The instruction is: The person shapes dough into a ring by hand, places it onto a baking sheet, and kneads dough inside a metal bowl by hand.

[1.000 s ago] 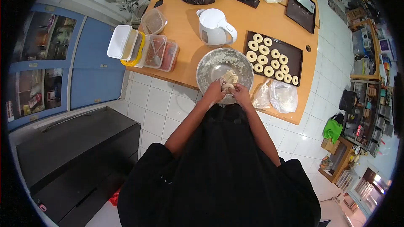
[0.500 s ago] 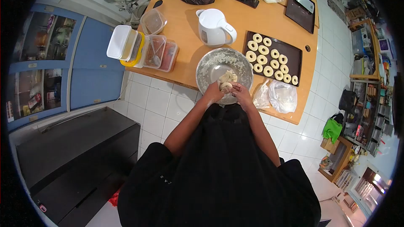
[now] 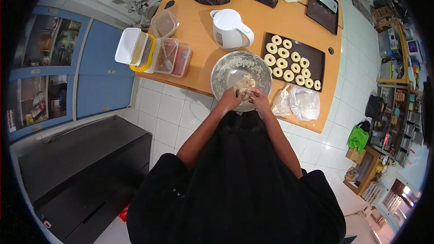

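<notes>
A metal mixing bowl [image 3: 222, 73], its inside smeared with flour and dough, stands at the table's near edge. Over its near side, my left hand [image 3: 229, 100] and my right hand [image 3: 259, 100] come together on a piece of pale dough [image 3: 244, 91]. Fingers of both hands are closed around this piece. More dough [image 3: 245, 81] lies just beyond the fingers inside the bowl. To the right, a dark baking tray [image 3: 312, 54] carries several dough rings [image 3: 283, 53].
A white electric kettle [image 3: 226, 29] stands behind the bowl. Stacked plastic containers [image 3: 149, 54] are on the left of the wooden table [image 3: 194, 27]. Plastic bags [image 3: 304, 103] lie right of the bowl. Another dark tray [image 3: 323, 16] holds a kitchen scale at the back right.
My right-hand fingers have shifted slightly inward over the dough piece. Both hands stay over the bowl, and the other things have not moved.
</notes>
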